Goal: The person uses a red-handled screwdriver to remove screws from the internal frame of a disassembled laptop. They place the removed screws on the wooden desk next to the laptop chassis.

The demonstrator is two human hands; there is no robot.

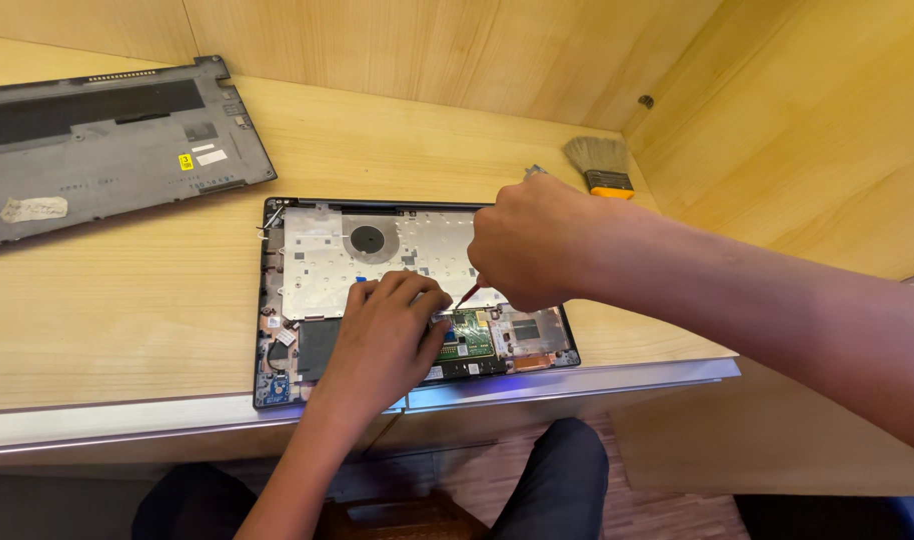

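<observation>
Light wood tabletop with a metal front edge, set in a corner of wood-panelled walls. No containers here. Opened laptop chassis lies at centre, base up: silver keyboard backplate, round fan cutout, green circuit board at its 5 o'clock corner. Its grey bottom cover lies apart at 10 o'clock. Paint brush at 1 o'clock by the wall. Left hand rests on the chassis, grip pressed flat beside the board. Right hand has its grip closed around a red screwdriver, tip down at the board edge.
</observation>
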